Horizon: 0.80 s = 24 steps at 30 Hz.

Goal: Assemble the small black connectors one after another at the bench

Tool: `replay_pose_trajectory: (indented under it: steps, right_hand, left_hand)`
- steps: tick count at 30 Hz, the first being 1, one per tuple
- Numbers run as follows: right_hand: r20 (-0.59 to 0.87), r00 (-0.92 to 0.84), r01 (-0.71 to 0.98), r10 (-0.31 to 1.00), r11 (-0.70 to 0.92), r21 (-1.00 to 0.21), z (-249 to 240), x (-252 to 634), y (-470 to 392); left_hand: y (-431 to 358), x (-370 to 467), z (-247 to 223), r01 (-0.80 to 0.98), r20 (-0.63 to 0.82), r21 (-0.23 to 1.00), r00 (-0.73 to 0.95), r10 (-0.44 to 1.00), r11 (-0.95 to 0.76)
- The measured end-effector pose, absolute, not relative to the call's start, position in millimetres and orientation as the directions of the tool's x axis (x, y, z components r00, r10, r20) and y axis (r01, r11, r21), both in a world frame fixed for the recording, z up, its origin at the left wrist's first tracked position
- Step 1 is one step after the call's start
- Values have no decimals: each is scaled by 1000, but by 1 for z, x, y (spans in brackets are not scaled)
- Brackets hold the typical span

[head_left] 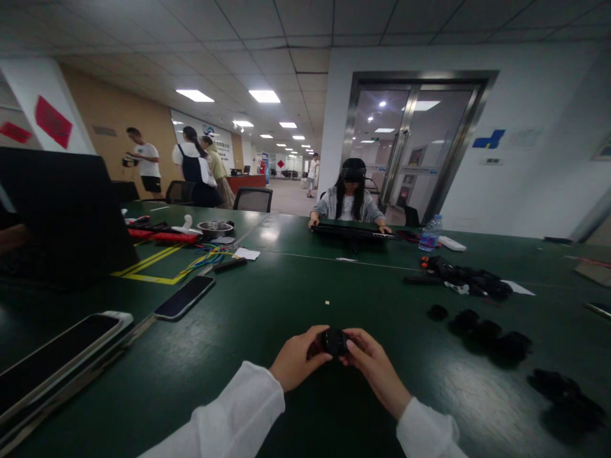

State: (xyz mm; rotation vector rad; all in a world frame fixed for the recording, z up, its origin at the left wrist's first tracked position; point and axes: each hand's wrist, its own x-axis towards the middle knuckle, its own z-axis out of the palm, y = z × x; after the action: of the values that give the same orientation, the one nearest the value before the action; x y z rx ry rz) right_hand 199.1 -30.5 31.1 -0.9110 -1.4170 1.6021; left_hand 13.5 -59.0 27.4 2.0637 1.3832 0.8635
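Note:
A small black part point(335, 342) is held between both hands, low in the middle of the view and just over the green table point(267, 318). My left hand point(300, 356) grips its left side, with the thumb below and the fingers above. On the other side, my right hand point(375, 364) pinches the part between thumb and fingers. The part's fine details are too dark to tell. A tiny pale piece point(327, 303) lies on the table beyond the hands.
Several black parts point(491, 334) lie to the right, behind them a dark cluster point(470, 280) and a bottle point(430, 234). Two phones point(186, 298) point(57, 356), cables point(210, 256) and a metal bowl point(216, 229) are left. Across the table, a person point(352, 200) holds a dark panel point(353, 231).

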Motion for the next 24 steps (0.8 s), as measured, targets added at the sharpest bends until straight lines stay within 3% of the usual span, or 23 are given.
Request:
replay_pose_trajectory:
  steps: [11,24]
  right_hand:
    - [-14,-536,-52,844,-50,-997,34,202,-34]
    - [19,-427,-109,904,-30,-994,28,198,-29]
  left_hand:
    - [-57,14,32,684,268,652,196,943,-327]
    - [-62,16,29,489,466,714,201,862,-500]
